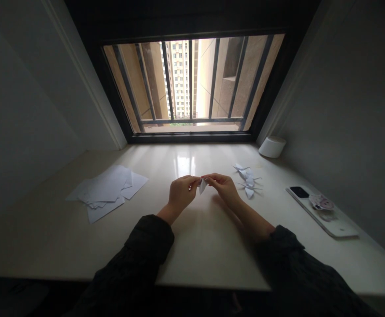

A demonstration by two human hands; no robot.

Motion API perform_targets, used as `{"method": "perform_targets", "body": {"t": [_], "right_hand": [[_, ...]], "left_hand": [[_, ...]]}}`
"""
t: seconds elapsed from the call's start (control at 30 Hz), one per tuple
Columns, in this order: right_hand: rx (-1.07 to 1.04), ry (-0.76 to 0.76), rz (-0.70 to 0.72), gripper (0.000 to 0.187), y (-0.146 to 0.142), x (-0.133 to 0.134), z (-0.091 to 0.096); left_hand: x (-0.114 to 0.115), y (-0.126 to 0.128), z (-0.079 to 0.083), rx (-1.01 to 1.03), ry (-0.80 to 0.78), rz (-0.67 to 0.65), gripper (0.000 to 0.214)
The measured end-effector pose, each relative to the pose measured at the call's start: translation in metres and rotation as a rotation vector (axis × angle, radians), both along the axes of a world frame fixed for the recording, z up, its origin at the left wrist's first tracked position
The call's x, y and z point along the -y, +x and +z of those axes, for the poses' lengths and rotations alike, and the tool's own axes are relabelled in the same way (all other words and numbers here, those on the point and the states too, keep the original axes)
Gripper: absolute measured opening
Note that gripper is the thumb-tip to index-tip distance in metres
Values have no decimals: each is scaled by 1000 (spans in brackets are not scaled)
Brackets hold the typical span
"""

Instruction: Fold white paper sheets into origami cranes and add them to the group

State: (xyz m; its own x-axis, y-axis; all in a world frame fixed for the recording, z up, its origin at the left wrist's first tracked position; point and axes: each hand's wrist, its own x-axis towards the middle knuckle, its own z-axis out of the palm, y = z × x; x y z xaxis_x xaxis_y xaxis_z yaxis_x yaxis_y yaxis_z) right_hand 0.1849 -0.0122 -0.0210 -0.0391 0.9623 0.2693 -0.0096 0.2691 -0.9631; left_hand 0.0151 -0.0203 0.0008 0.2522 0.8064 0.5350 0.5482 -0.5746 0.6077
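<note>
A small piece of folded white paper (202, 186) is pinched between both hands above the middle of the white sill. My left hand (181, 190) grips its left side with the fingers curled together. From the right, my right hand (223, 185) holds the upper edge between thumb and fingers. The paper tapers to a point at its lower end; its finer folds are too small to make out. To the right of my right hand, several folded paper cranes (249, 179) lie close together on the sill.
Loose white paper sheets (108, 187) lie in an untidy pile at the left. A phone (324, 213) with a round grip on its back rests at the right. A white cylindrical object (272, 146) stands in the back right corner. Behind the sill is a barred window (190, 88).
</note>
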Motion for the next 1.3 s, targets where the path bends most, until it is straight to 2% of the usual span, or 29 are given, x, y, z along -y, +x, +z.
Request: {"method": "perform_targets", "body": {"t": [0.2,0.3,0.47,0.6,0.7,0.93,1.03,1.17,1.3], "right_hand": [[17,17,-43,27,-2,1,0],[25,41,-80,27,-3,2,1],[-12,142,-84,31,-5,5,4],[37,194,-1,34,-5,5,4],[24,160,-22,30,-4,3,3],[-88,13,-99,23,-2,2,7],[-97,-45,-119,26,-2,2,8],[-86,-75,-75,27,-2,1,7],[-163,-102,-62,25,-3,-1,2]], "left_hand": [[1,1,2,22,-38,6,19],[0,5,1,104,-145,-4,19],[-7,12,-6,559,-494,-88,27],[-11,13,-10,824,-611,-121,36],[-11,12,-9,818,-634,-153,36],[-11,5,-2,629,-575,-141,34],[-13,2,-2,674,-597,-141,35],[-17,1,-6,755,-649,-107,36],[-16,3,-9,780,-686,-100,34]]}}
